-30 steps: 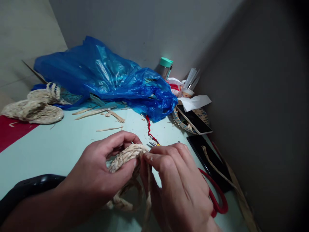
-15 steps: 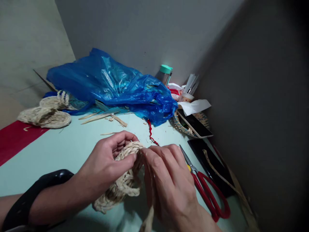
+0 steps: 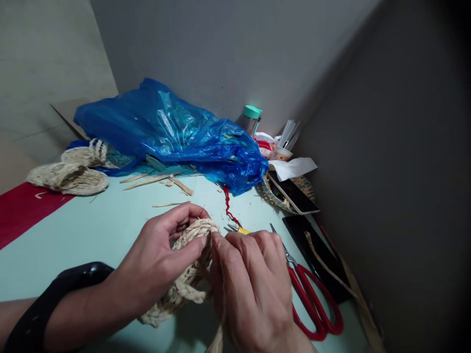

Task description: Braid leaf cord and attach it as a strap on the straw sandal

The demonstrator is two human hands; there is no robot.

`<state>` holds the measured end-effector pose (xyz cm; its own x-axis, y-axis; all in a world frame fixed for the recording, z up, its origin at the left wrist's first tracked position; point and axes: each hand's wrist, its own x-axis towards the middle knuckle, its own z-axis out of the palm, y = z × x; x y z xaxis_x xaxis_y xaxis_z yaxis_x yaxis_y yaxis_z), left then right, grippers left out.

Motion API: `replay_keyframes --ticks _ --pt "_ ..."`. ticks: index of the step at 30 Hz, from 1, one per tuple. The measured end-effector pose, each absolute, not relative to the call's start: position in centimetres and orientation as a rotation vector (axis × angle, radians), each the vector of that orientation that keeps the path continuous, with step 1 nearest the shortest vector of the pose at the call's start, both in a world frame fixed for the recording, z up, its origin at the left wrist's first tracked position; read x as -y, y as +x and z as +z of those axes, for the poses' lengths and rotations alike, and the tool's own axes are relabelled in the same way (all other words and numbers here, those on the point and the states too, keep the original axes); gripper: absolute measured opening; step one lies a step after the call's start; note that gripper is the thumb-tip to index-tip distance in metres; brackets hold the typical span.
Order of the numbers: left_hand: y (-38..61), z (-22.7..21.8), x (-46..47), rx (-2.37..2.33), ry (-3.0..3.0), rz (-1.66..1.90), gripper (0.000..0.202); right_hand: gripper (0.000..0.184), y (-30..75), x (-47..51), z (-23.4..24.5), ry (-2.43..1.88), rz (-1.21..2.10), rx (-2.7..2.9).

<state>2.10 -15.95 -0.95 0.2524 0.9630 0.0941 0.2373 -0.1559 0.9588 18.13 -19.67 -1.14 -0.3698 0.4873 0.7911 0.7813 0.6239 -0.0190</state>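
Note:
My left hand (image 3: 160, 257) is closed on a piece of woven straw (image 3: 187, 289), thumb on the near side and fingers behind its rim. The piece is pale, thickly braided and curved, with a braided loop at its lower side. Against the rim, my right hand (image 3: 253, 282) pinches a straw strand (image 3: 217, 338) that hangs down toward the bottom edge. Its fingertips are partly hidden. Just right of this hand lie red-handled scissors (image 3: 318, 306). A tool with a yellow part (image 3: 242, 230) pokes out behind the knuckles.
Two woven straw slippers (image 3: 68, 179) lie at the left by a red sheet (image 3: 25, 211). Behind are a blue plastic bag (image 3: 165, 127) and straw scraps (image 3: 154, 179). A red cord (image 3: 228, 203), a basket (image 3: 274, 196) bearing a phone (image 3: 294, 191), and a black tray-like object (image 3: 312, 260) are farther right.
My right hand has shifted slightly left and down, still pinching the strand at the rim. The yellow tool's tip now shows behind it. My left hand keeps its hold.

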Motion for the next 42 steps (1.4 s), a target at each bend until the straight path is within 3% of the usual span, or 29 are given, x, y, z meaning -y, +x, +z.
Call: replay_keyframes --ticks 31,42 --pt "2.3 -0.2 15.9 -1.320 1.732 0.906 0.015 0.022 16.6 20.6 -1.7 -1.213 -0.362 1.799" --pt "2.3 -0.8 15.0 -1.181 1.616 0.894 0.013 0.024 17.8 19.5 -1.7 -1.157 -0.348 1.968"
